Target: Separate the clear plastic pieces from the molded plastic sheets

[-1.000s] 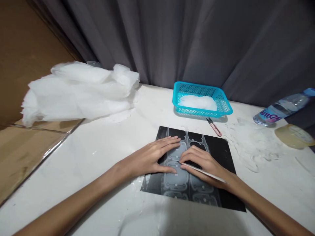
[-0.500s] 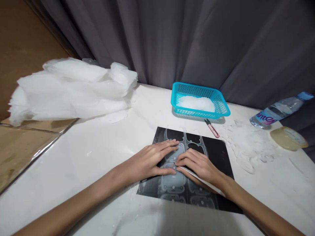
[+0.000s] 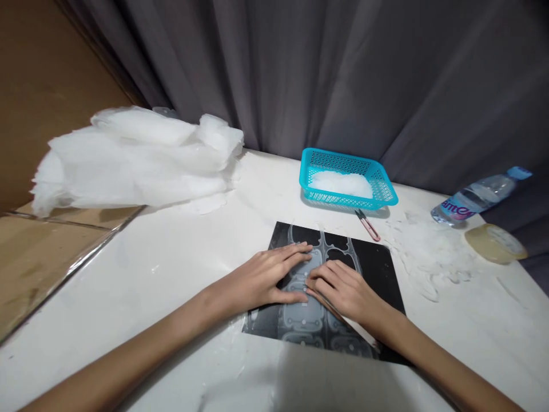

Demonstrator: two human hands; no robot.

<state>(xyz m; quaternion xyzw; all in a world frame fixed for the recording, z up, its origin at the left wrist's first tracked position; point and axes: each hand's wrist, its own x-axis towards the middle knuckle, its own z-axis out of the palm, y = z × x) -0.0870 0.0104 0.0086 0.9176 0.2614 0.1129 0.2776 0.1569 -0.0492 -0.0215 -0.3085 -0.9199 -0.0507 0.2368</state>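
Observation:
A black mat (image 3: pixel 380 266) lies on the white table, bearing a translucent sheet (image 3: pixel 302 321) of rounded, moulded rectangles with thin rims. My left hand (image 3: pixel 272 273) rests flat on the sheet's left side, fingers stretched out and thumb apart. Just to its right, my right hand (image 3: pixel 341 289) is closed around a slim, pale stick-like tool (image 3: pixel 362 333). The tool slants from the fingertips back under the palm. Its tip is hidden by the fingers, close to the edge between two of the rectangles.
Behind the mat stands a turquoise basket (image 3: pixel 306 191) with white translucent pieces inside. Thread snips (image 3: pixel 368 225) lie before it. Clear scraps (image 3: pixel 433 257), a water bottle (image 3: pixel 472 197) and a tape roll (image 3: pixel 495 243) are on the right. White sheeting (image 3: pixel 137 160) is heaped at left.
My right hand has shifted slightly, and the tool in it has tilted so that its rear end sits lower. My left hand stays on the sheet. The view has moved a little.

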